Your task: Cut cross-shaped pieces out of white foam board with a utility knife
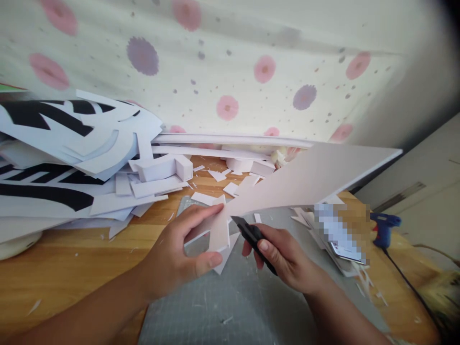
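Note:
My left hand [179, 251] pinches the near end of a long white foam board [305, 177], thumb below and fingers on top, lifting it off the grey cutting mat [230, 306]. The board runs up and to the right, past the table edge. My right hand [283, 258] is closed round a black utility knife [251, 237], whose tip sits right at the cut edge of the board by my left fingers.
A heap of white and black foam board offcuts [72, 158] covers the left and back of the wooden table [64, 268]. Small scraps litter the mat. A blue glue gun [384, 227] lies at the right edge beside stacked pieces. A flowered cloth hangs behind.

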A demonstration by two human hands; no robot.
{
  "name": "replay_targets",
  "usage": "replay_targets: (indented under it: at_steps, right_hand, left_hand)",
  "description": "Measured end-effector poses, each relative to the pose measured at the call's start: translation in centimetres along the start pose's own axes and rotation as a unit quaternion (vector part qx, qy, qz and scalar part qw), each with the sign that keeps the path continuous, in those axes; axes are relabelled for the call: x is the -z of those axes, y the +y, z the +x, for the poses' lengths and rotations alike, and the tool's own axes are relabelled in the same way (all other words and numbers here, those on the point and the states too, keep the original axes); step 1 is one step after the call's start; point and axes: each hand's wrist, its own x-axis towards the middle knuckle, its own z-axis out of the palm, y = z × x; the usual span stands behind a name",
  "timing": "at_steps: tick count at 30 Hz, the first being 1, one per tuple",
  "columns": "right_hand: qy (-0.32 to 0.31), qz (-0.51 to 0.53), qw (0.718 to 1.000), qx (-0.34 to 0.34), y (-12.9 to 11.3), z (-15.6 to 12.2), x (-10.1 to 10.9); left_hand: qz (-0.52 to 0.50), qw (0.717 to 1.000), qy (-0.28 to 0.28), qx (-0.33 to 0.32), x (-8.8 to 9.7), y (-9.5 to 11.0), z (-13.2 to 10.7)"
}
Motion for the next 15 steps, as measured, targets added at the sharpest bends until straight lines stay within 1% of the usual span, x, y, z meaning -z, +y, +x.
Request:
replay_targets:
  at_steps: [3,7,15]
  right_hand:
    - [0.002,-0.021,1.000,-0.004,0.6,-0.1,-0.2]
    - [0.018,-0.055,0.998,0.001,1.0,-0.2,-0.6]
    - [0.042,-0.072,0.996,0.013,1.1,-0.3,-1.6]
  left_hand:
    - [-0.013,1.000,-0.016,-0.005,0.1,-0.2,-0.1]
    - [-0.028,0.999,-0.030,-0.009,0.0,-0.3,-0.3]
    - [-0.029,0.999,-0.029,-0.008,-0.3,0.1,-0.6]
